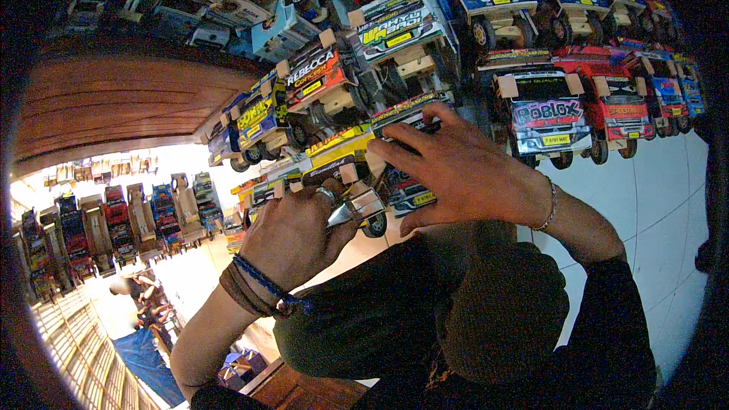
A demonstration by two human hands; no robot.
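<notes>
My left hand [292, 231], with a ring and dark bracelets, is closed around a small shiny silver metal tool [357, 208] whose exact kind I cannot make out. The tool's end is close to a toy truck [410, 196] with a dark, colourful front and a yellow plate. My right hand [471, 171] grips this truck, fingers spread over its upper edge and thumb at its lower front. Part of the truck is hidden under the hand. Beside it, nearest the left hand, is a yellow and black toy truck [334, 153].
Rows of painted wooden toy trucks [552, 114] stand ahead and to the right on a pale tiled floor [649, 205]. More trucks [118, 224] line the left side. A brown wooden panel [129, 106] is at upper left. Two people [148, 300] and a blue tarp [148, 364] appear lower left.
</notes>
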